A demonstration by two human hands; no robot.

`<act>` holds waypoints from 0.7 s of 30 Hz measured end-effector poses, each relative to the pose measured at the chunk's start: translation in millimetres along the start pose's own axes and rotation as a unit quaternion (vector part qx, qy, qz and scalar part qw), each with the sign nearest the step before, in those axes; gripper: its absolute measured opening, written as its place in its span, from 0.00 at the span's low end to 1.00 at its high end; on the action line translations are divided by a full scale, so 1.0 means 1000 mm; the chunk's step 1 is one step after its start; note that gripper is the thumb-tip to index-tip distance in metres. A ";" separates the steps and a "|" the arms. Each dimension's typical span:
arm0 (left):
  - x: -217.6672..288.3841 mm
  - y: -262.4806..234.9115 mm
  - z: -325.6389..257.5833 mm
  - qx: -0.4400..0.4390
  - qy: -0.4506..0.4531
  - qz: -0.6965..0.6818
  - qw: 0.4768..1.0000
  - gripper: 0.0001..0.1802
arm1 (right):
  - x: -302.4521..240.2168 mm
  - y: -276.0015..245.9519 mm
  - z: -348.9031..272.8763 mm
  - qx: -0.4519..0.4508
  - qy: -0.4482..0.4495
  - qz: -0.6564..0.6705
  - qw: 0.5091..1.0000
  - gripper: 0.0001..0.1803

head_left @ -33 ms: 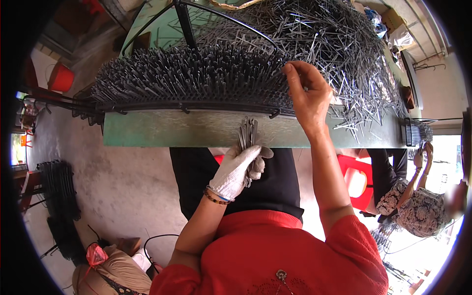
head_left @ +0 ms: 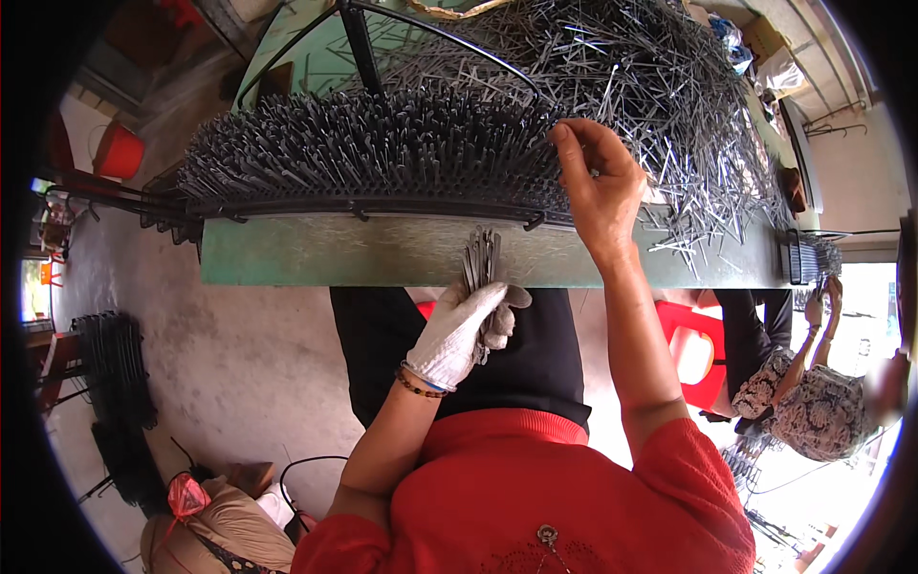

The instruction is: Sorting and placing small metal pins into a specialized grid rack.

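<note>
My left hand (head_left: 464, 325), in a white work glove, is closed around a bundle of thin dark metal strips (head_left: 482, 260) that stick up past the fingers, just off the table's near edge. My right hand (head_left: 607, 182) is bare and raised at the right end of a long black rack (head_left: 316, 207). Its thumb and index finger pinch together among the strip tops; whatever is between them is too small to make out. Densely packed metal strips (head_left: 363, 143) stand upright in the rack, which lies along the front of the green table (head_left: 287, 253).
A big heap of loose metal strips (head_left: 631, 77) covers the table behind and right of the rack. A black frame bar (head_left: 360, 48) rises at the back. Further right a co-worker (head_left: 822, 411) handles a similar rack (head_left: 803, 258). A red bucket (head_left: 119, 151) stands far left.
</note>
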State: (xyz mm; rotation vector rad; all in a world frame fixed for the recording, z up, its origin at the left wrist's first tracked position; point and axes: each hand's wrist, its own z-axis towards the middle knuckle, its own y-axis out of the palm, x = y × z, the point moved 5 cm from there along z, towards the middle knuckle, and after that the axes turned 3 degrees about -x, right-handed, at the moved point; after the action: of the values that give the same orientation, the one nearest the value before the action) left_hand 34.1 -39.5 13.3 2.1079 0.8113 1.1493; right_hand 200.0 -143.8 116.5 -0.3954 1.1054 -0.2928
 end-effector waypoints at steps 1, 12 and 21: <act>0.002 0.001 -0.001 0.004 0.010 -0.007 1.000 0.10 | 0.001 0.000 0.000 0.006 -0.005 0.009 1.000 0.08; 0.009 0.005 -0.002 0.044 0.043 -0.014 0.998 0.11 | -0.012 -0.001 -0.010 0.029 -0.056 -0.035 0.997 0.07; 0.006 -0.001 -0.003 0.046 0.023 0.027 0.998 0.10 | -0.020 0.020 -0.009 -0.027 -0.134 -0.105 0.985 0.05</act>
State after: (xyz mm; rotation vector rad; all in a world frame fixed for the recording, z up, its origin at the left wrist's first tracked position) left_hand 33.9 -33.6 16.5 2.1980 0.8469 1.2147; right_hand 183.8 -119.2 119.9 -0.5846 0.8089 -0.3846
